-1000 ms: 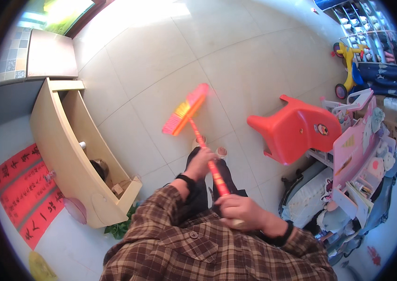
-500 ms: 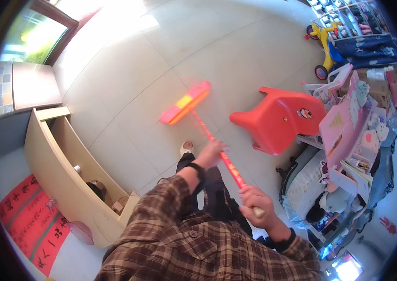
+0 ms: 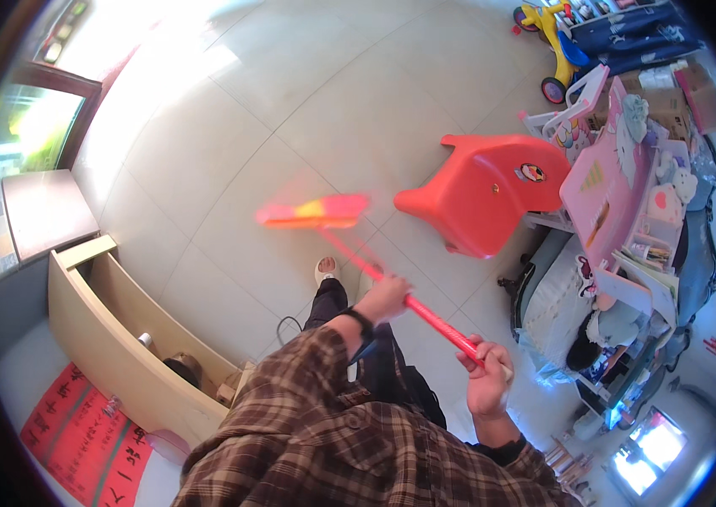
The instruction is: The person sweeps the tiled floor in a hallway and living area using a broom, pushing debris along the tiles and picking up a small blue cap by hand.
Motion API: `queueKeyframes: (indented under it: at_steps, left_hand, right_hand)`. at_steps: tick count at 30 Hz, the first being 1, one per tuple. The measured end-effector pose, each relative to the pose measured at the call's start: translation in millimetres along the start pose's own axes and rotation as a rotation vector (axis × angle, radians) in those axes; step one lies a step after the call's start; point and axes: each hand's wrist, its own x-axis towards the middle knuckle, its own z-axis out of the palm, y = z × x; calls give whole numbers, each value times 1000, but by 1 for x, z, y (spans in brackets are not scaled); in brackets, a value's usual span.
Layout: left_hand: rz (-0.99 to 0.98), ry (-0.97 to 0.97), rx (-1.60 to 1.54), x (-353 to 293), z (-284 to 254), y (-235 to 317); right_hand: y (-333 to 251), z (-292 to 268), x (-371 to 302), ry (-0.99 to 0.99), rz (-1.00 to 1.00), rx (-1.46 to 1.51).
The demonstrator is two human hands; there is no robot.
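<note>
Both my hands grip a broom point(image 3: 441, 324) with a red handle, slanted across in front of me. My left hand point(image 3: 384, 298) is wrapped round the middle of the handle. Near the handle's upper end, my right hand point(image 3: 488, 377) is closed, thumb along the shaft. The pink, yellow and orange broom head point(image 3: 311, 211) is blurred by motion over the tiled floor, ahead of my feet. Whether its bristles touch the tiles I cannot tell. Just right of the broom head stands a red plastic child's chair point(image 3: 493, 190) with a round sticker.
A pale wooden cabinet point(image 3: 134, 338) with an open top compartment stands at the left. On the right are a pink child's desk point(image 3: 599, 198) crowded with toys and papers, and a grey padded seat point(image 3: 557, 296). A yellow and blue ride-on toy point(image 3: 562, 52) is at the far right.
The broom head has swept leftward and nearer to me, turning from slanted to nearly level. My right hand has moved slightly right. The whole view has shifted a little.
</note>
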Motion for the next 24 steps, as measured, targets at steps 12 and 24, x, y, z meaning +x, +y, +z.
queueKeyframes:
  at_steps: [12, 24]
  left_hand:
    - [105, -54, 51, -57, 34, 18]
    - [124, -54, 287, -22, 45, -30]
  right_hand:
    - [-42, -71, -39, -211, 810, -486]
    - [22, -43, -25, -436, 678, -867]
